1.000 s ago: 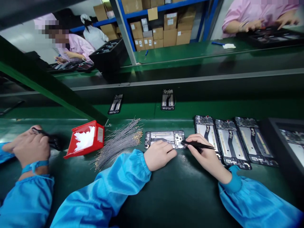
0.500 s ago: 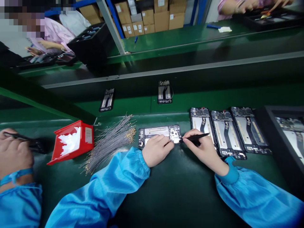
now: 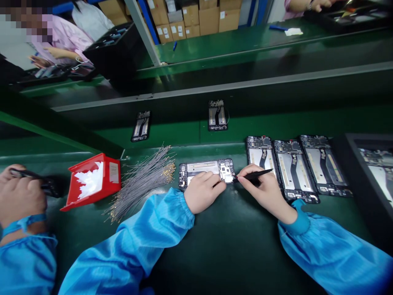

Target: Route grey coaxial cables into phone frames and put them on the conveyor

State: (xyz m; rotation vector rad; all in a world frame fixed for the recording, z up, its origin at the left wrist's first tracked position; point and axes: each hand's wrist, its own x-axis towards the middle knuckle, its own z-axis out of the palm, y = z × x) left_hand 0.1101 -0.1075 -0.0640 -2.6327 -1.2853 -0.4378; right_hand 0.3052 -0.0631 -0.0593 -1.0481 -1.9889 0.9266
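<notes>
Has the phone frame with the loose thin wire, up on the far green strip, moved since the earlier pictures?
Yes, slightly to the right: the phone frame now sits farther from the slanting green post.

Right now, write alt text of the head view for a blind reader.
A person's left hand rests on an opened phone lying sideways on a green bench, while the right hand holds a black tweezer-like tool at the phone's right end. To the left lie grey wires and a red bin; to the right, a row of three opened phones.
</notes>
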